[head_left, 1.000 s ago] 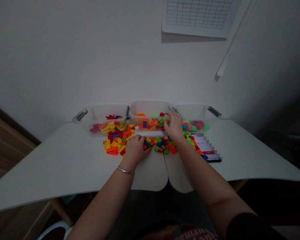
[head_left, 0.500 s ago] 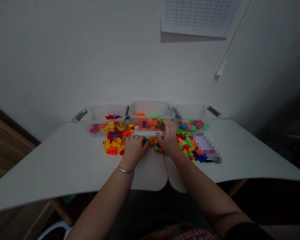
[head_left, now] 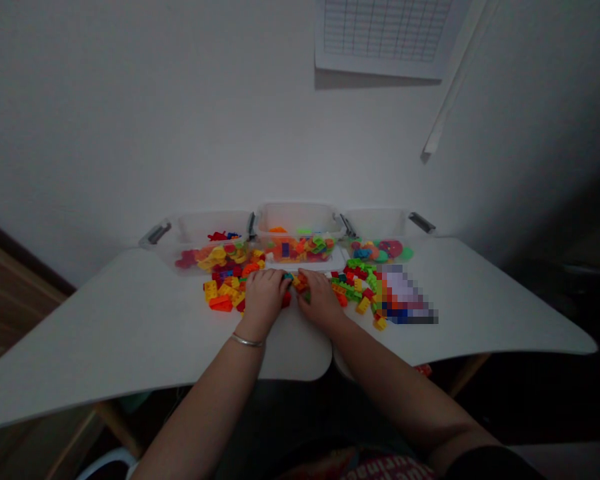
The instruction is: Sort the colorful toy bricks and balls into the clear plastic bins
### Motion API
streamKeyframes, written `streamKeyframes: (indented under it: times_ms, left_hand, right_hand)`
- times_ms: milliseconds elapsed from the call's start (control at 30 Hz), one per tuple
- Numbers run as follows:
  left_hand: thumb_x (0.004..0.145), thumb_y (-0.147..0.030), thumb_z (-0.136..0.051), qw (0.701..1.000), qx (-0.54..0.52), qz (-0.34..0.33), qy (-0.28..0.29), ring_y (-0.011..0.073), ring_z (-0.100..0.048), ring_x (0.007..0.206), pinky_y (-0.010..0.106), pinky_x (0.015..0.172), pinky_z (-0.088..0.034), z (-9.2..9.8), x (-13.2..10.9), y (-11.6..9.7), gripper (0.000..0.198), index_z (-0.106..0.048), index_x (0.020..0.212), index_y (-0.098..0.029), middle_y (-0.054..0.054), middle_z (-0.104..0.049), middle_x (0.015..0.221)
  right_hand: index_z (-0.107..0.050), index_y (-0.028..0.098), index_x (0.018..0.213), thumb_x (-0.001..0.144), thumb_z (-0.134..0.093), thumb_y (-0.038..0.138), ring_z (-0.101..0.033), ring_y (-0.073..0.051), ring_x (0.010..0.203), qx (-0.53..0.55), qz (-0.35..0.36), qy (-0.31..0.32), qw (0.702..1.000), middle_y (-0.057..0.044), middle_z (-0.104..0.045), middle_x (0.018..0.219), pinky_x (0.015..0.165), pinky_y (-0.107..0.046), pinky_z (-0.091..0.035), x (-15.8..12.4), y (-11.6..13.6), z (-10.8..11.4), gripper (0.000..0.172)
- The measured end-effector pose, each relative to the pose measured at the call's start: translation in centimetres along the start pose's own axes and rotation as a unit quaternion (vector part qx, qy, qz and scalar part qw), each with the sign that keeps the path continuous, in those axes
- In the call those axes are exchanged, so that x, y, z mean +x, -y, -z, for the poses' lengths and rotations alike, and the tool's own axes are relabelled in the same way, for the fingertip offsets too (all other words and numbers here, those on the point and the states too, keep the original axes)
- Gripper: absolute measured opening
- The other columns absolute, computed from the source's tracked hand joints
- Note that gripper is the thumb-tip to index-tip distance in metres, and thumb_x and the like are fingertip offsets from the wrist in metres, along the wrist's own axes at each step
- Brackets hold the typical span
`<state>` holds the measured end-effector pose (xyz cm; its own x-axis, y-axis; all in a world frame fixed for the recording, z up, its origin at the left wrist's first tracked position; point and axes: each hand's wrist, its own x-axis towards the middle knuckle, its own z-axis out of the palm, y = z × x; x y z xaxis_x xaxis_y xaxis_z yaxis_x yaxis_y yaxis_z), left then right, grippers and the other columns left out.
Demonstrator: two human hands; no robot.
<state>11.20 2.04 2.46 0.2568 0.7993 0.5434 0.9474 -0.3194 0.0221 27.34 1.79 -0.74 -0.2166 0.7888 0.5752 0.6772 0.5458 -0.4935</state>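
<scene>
My left hand [head_left: 265, 293] is at the front of a loose pile of toy bricks, its fingers curled down and closed on a small teal brick [head_left: 288, 278] that shows only in part. Just right of it, my right hand [head_left: 321, 298] reaches in among the bricks with thumb and fingers apart. Orange bricks [head_left: 300, 284] lie between the two hands. Yellow bricks [head_left: 229, 291] are left of my left hand, and green bricks [head_left: 349, 289] lie right of my right hand. The palms and some fingertips are hidden.
Three clear plastic bins stand along the wall: a left bin [head_left: 190, 230], a middle bin [head_left: 300, 215] and a right bin [head_left: 377, 223], all with colourful pieces inside. A white lid [head_left: 337, 261] lies before the middle one. A blurred flat item [head_left: 405, 290] is at right on the white table [head_left: 145, 333].
My right hand has come down from the front of the middle bin to the bricks beside my left hand. My left hand has hardly moved. The view has shifted slightly.
</scene>
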Motion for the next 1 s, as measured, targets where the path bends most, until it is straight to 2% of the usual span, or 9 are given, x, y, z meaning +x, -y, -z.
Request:
streamKeyframes:
  times_ms: [167, 300, 567, 767, 900, 1000]
  left_hand:
    - [0.093, -0.034, -0.049, 1.000, -0.027, 0.002, -0.009, 0.0269, -0.059, 0.090, 0.040, 0.082, -0.041, 0.2, 0.1, 0.1, 0.022, -0.064, 0.099, -0.018, 0.009, -0.069, 0.094]
    - [0.093, -0.033, -0.050, 0.996, -0.076, 0.000, -0.040, 0.0257, -0.060, 0.091, 0.039, 0.082, -0.043, 0.0, 0.2, 0.3, 0.023, -0.064, 0.101, -0.018, 0.009, -0.069, 0.096]
    - [0.094, -0.033, -0.047, 0.975, -0.199, -0.065, -0.070, 0.0223, -0.061, 0.094, 0.037, 0.087, -0.047, -0.2, 0.1, 0.6, 0.023, -0.063, 0.103, -0.019, 0.008, -0.070, 0.099]
    - [0.095, -0.032, -0.046, 0.968, -0.221, -0.084, -0.080, 0.0213, -0.061, 0.098, 0.036, 0.089, -0.048, 0.0, 0.0, 0.4, 0.023, -0.061, 0.106, -0.019, 0.008, -0.068, 0.101]
    - [0.094, -0.030, -0.046, 0.971, -0.214, -0.083, -0.069, 0.0217, -0.062, 0.100, 0.037, 0.090, -0.049, -0.3, 0.1, 0.5, 0.023, -0.060, 0.109, -0.020, 0.008, -0.067, 0.104]
    - [0.094, -0.027, -0.048, 0.972, -0.207, -0.086, -0.068, 0.0219, -0.062, 0.101, 0.038, 0.091, -0.050, -0.7, 0.1, 0.6, 0.023, -0.060, 0.112, -0.019, 0.008, -0.068, 0.105]
  right_hand:
    - [-0.051, 0.015, 0.131, 0.083, -0.056, 0.020, -0.053, -0.026, 0.119, 0.027, -0.006, -0.017, 0.999, -0.015, -0.060, 0.126, 0.106, -0.048, -0.041, 0.2, -0.2, -0.3, 0.049]
    - [-0.052, 0.014, 0.128, 0.083, -0.057, 0.023, -0.055, -0.026, 0.116, 0.048, -0.012, -0.036, 0.998, -0.016, -0.061, 0.124, 0.105, -0.047, -0.043, 0.3, -0.4, -0.6, 0.047]
    - [-0.055, 0.019, 0.121, 0.083, -0.062, 0.035, -0.060, -0.025, 0.110, 0.103, -0.034, -0.044, 0.993, -0.013, -0.064, 0.117, 0.098, -0.044, -0.047, 0.6, -0.7, -0.2, 0.041]
    - [-0.059, 0.021, 0.112, 0.086, -0.057, 0.038, -0.062, -0.023, 0.105, 0.144, -0.050, -0.048, 0.987, -0.010, -0.066, 0.110, 0.095, -0.042, -0.048, 0.8, -0.9, 0.2, 0.031]
    - [-0.059, 0.020, 0.119, 0.090, -0.050, 0.038, -0.060, -0.023, 0.110, 0.183, -0.072, -0.079, 0.977, -0.011, -0.064, 0.116, 0.098, -0.042, -0.047, 0.9, -1.4, 0.2, 0.035]
    - [-0.058, 0.020, 0.124, 0.088, -0.051, 0.038, -0.062, -0.022, 0.102, 0.213, -0.098, -0.108, 0.966, -0.011, -0.063, 0.114, 0.093, -0.040, -0.051, 1.1, -1.9, 0.2, 0.040]
